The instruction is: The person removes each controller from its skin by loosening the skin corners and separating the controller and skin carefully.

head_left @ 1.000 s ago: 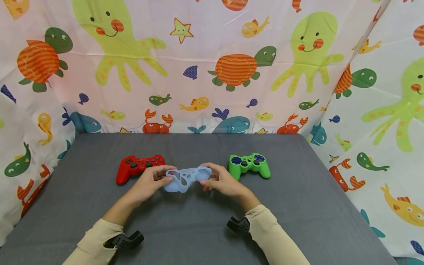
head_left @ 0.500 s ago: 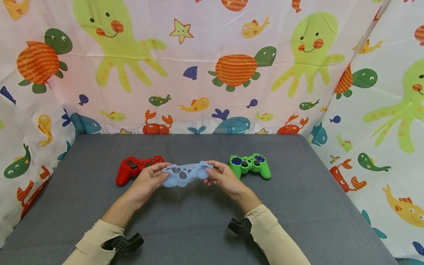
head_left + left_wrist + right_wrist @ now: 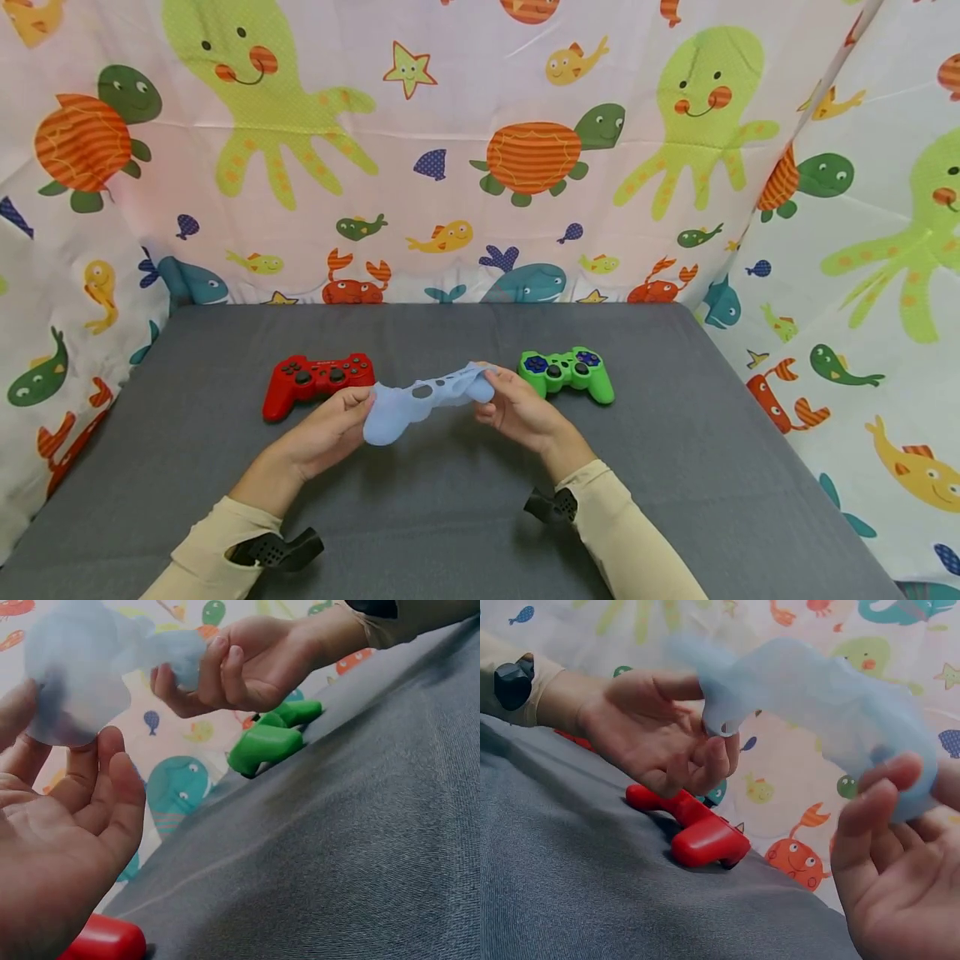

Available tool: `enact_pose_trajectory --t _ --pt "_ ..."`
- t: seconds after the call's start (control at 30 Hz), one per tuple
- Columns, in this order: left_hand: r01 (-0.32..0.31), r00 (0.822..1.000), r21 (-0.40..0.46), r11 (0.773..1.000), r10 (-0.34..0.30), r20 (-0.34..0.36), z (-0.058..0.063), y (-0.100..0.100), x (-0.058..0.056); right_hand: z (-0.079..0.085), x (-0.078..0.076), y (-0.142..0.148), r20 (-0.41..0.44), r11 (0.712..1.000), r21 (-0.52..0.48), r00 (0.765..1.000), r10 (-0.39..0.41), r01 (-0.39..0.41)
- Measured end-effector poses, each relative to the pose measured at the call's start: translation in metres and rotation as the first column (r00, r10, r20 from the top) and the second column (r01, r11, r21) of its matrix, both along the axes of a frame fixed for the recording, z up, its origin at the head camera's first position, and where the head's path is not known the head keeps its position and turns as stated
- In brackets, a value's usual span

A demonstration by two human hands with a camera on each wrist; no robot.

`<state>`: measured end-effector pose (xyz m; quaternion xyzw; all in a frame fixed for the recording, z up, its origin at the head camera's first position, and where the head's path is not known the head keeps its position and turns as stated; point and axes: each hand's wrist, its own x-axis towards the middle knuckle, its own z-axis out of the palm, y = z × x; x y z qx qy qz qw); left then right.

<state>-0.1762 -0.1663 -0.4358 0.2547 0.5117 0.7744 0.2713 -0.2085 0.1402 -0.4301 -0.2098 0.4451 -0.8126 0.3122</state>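
Observation:
A pale blue, translucent silicone controller cover (image 3: 397,410) is held in the air above the table between both hands. It has round cut-outs and sags a little in the middle. My left hand (image 3: 330,432) pinches its left grip end between thumb and fingers. At the other end my right hand (image 3: 525,412) pinches the right grip. In the left wrist view the cover (image 3: 75,667) looks cloudy, with fingertips showing through it. The right wrist view shows the cover (image 3: 802,690) stretching as an arch from hand to hand.
Behind my left hand lies a red game controller (image 3: 315,379). A green game controller (image 3: 566,372) lies behind my right hand. Both rest on a grey cloth-covered table (image 3: 450,517), backed by a curtain (image 3: 465,150) printed with sea animals.
The cover has turned in my hands: its cut-out face showed more before, and now its left end hangs lower and its right end is higher. My right hand has shifted slightly right. Both controllers stay put.

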Motion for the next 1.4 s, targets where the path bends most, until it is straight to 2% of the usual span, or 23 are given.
enact_pose_trajectory --t 0.17,0.3,0.4,0.47,0.57,0.67,0.8,1.0,1.1,1.2,1.3,1.4 --pt "0.036 0.999 0.005 0.999 -0.036 -0.010 0.005 0.000 0.002 0.002 0.001 0.003 -0.054 0.991 -0.052 0.991 0.121 -0.123" --pt "0.068 0.998 -0.068 0.995 -0.068 0.008 0.007 0.003 0.002 0.004 0.002 0.005 -0.067 0.975 -0.076 0.977 0.203 -0.208" --pt "0.085 0.996 -0.120 0.989 -0.083 0.020 0.007 0.005 0.003 0.004 0.001 0.007 -0.093 0.961 -0.052 0.959 0.267 -0.273" --pt "0.070 0.998 -0.147 0.987 -0.069 0.012 0.007 0.006 0.002 0.003 -0.001 0.008 -0.129 0.950 -0.019 0.943 0.306 -0.311" --pt "-0.005 1.000 -0.200 0.980 0.005 0.004 0.008 0.006 0.000 0.002 -0.004 0.009 -0.170 0.946 0.041 0.931 0.324 -0.321" --pt "-0.110 0.994 -0.265 0.958 0.113 -0.003 0.009 0.004 -0.001 0.001 -0.005 0.009 -0.183 0.957 0.103 0.941 0.285 -0.270" --pt "-0.237 0.970 -0.330 0.914 0.242 -0.026 0.009 0.002 -0.003 0.001 -0.004 0.007 -0.203 0.967 0.221 0.963 0.175 -0.129" --pt "-0.392 0.919 -0.369 0.843 0.376 -0.117 0.008 0.001 -0.003 0.002 -0.003 0.004 -0.216 0.918 0.391 0.976 0.026 0.062" --pt "-0.442 0.896 -0.380 0.813 0.417 -0.150 0.009 0.001 -0.002 0.005 -0.003 0.003 -0.242 0.889 0.443 0.970 -0.002 0.113" --pt "-0.465 0.885 -0.392 0.794 0.436 -0.165 0.008 0.002 -0.001 0.007 -0.001 0.001 -0.263 0.865 0.479 0.964 -0.023 0.151" --pt "-0.485 0.873 -0.400 0.778 0.457 -0.170 0.006 0.002 -0.001 0.009 0.001 -0.001 -0.281 0.855 0.478 0.957 -0.067 0.200" --pt "-0.503 0.862 -0.400 0.766 0.479 -0.166 0.004 0.004 -0.002 0.010 0.003 -0.003 -0.322 0.847 0.455 0.938 -0.131 0.274"
